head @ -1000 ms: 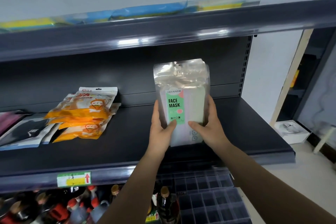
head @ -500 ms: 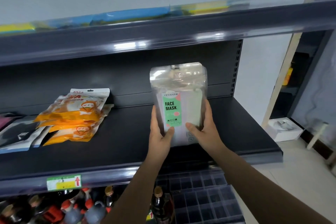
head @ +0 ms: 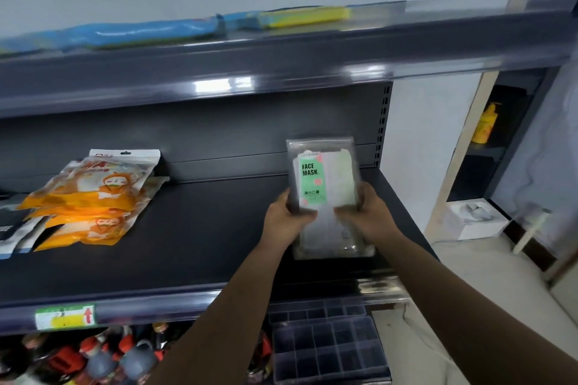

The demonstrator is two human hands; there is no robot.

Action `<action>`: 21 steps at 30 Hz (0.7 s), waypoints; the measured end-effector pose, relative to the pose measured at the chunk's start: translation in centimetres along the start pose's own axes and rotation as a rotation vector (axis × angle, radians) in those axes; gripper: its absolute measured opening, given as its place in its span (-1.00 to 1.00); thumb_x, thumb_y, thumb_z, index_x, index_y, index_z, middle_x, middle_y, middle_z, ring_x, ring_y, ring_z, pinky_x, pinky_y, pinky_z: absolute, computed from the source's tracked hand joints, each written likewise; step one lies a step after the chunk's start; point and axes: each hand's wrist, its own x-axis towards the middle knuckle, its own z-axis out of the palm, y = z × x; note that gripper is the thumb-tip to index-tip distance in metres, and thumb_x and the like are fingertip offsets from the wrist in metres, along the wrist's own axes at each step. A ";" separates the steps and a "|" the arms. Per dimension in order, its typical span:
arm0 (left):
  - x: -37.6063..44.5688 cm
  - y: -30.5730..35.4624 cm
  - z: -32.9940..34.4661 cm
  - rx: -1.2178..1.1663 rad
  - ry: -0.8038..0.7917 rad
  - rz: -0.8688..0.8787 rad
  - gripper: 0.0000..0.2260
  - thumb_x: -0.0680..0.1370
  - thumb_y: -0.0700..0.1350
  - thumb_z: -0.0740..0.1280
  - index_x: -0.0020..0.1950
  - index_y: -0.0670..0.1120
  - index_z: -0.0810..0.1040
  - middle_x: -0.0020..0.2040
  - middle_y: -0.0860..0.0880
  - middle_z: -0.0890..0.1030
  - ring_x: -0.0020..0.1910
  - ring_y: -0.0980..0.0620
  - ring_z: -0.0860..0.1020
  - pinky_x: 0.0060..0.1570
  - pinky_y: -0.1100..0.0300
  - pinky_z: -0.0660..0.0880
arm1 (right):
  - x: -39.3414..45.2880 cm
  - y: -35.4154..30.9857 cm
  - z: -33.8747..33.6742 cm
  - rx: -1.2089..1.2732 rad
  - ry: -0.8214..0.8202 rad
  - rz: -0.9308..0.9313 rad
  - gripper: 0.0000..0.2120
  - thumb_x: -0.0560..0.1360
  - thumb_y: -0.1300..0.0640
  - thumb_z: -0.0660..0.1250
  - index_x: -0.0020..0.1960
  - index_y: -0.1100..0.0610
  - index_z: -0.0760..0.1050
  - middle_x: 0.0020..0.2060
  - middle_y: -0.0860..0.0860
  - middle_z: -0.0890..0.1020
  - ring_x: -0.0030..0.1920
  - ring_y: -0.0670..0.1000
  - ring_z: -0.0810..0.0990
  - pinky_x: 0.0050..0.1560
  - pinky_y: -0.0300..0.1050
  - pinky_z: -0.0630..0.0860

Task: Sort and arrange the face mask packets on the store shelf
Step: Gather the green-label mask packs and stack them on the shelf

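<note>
A clear packet with a green "FACE MASK" label (head: 323, 176) stands tilted over the right part of the dark shelf (head: 194, 237). My left hand (head: 286, 219) grips its left edge and my right hand (head: 369, 217) grips its right edge, thumbs on the front. Its lower end, or a second clear packet under it (head: 331, 244), lies on the shelf between my wrists; I cannot tell which. A stack of orange mask packets (head: 90, 197) lies at the left, with dark and white packets (head: 15, 228) at the far left edge.
The upper shelf (head: 281, 50) carries flat blue and yellow packets (head: 219, 25). Below are bottles (head: 103, 356) and a divided clear plastic tray (head: 328, 350). A green and yellow price label (head: 64, 316) sits on the shelf lip. A white box (head: 475, 219) is on the floor at right.
Both hands have carried the face mask packet down and further onto the shelf, closer to its right end. The camera has shifted left and lower.
</note>
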 end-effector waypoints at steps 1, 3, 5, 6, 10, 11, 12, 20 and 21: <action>0.3 -0.2 0.7 0.016 -0.007 -0.030 -0.58 0.41 -0.30 0.44 0.25 -0.15 0.50 0.09 -0.07 0.61 0.10 -0.01 0.57 -0.02 0.27 0.45 | 0.3 0.5 -0.3 -0.035 -0.005 0.034 -0.57 0.38 0.26 0.39 0.20 0.18 0.35 -0.02 0.10 0.59 -0.10 0.12 0.60 -0.20 -0.07 0.55; 0.8 -0.6 2.0 0.082 -0.013 -0.072 -0.63 0.42 -0.23 0.45 0.21 -0.16 0.54 0.12 -0.10 0.62 0.12 -0.04 0.58 -0.03 0.26 0.45 | 0.9 1.4 -0.8 -0.103 -0.012 0.078 -0.64 0.39 0.21 0.40 0.13 0.16 0.36 -0.02 0.13 0.59 -0.09 0.15 0.61 -0.19 -0.06 0.54; 1.3 -0.9 3.0 0.137 -0.016 -0.087 -0.65 0.44 -0.16 0.45 0.21 -0.16 0.55 0.13 -0.10 0.62 0.08 0.00 0.58 -0.08 0.30 0.43 | 1.6 2.1 -1.1 -0.164 -0.008 0.086 -0.69 0.42 0.16 0.40 0.09 0.18 0.37 -0.03 0.16 0.62 -0.09 0.17 0.62 -0.18 -0.07 0.52; 1.5 -1.0 3.4 0.163 -0.013 -0.086 -0.66 0.45 -0.14 0.45 0.21 -0.16 0.55 0.14 -0.10 0.63 0.05 0.02 0.58 -0.11 0.32 0.43 | 1.9 2.3 -1.1 -0.191 -0.004 0.094 -0.68 0.43 0.13 0.38 0.11 0.20 0.38 -0.02 0.18 0.62 -0.09 0.17 0.61 -0.17 -0.07 0.52; 2.3 -1.1 4.3 0.259 0.020 -0.064 -0.63 0.47 -0.03 0.42 0.23 -0.13 0.54 0.12 -0.11 0.64 0.06 -0.04 0.60 -0.14 0.26 0.44 | 2.8 2.5 -1.3 -0.306 -0.016 0.128 -0.66 0.48 0.06 0.30 0.18 0.20 0.39 0.03 0.18 0.60 -0.09 0.13 0.52 -0.13 -0.07 0.44; 2.6 -1.3 4.4 0.277 0.026 -0.064 -0.62 0.47 0.00 0.41 0.24 -0.12 0.53 0.11 -0.11 0.64 0.06 -0.07 0.60 -0.11 0.22 0.47 | 2.9 2.6 -1.4 -0.351 -0.017 0.130 -0.62 0.49 0.03 0.28 0.22 0.20 0.37 0.11 0.18 0.57 0.01 0.16 0.51 -0.06 -0.03 0.45; 2.7 -1.4 4.4 0.292 0.031 -0.063 -0.61 0.48 0.05 0.38 0.24 -0.11 0.52 0.09 -0.11 0.64 0.06 -0.08 0.60 -0.07 0.17 0.50 | 2.8 2.7 -1.4 -0.416 -0.018 0.119 -0.55 0.50 -0.01 0.26 0.30 0.20 0.32 0.24 0.19 0.51 0.16 0.20 0.47 0.07 0.03 0.45; -1.0 -2.3 1.7 0.558 0.238 0.013 -0.54 0.54 0.05 0.29 0.41 -0.02 0.37 0.36 -0.08 0.44 0.34 -0.12 0.38 0.30 -0.02 0.36 | -0.1 0.1 0.7 -0.744 -0.027 -0.393 -0.47 0.55 -0.05 0.18 0.47 0.08 0.23 0.46 0.02 0.29 0.46 0.10 0.21 0.37 0.06 0.20; -1.7 -2.3 0.6 0.599 0.277 0.023 -0.56 0.54 0.04 0.28 0.41 -0.01 0.36 0.36 -0.06 0.43 0.34 -0.12 0.38 0.28 0.00 0.35 | -0.4 -0.5 1.4 -0.764 -0.036 -0.455 -0.48 0.52 -0.07 0.18 0.44 0.10 0.29 0.42 0.04 0.37 0.43 0.13 0.28 0.33 0.09 0.26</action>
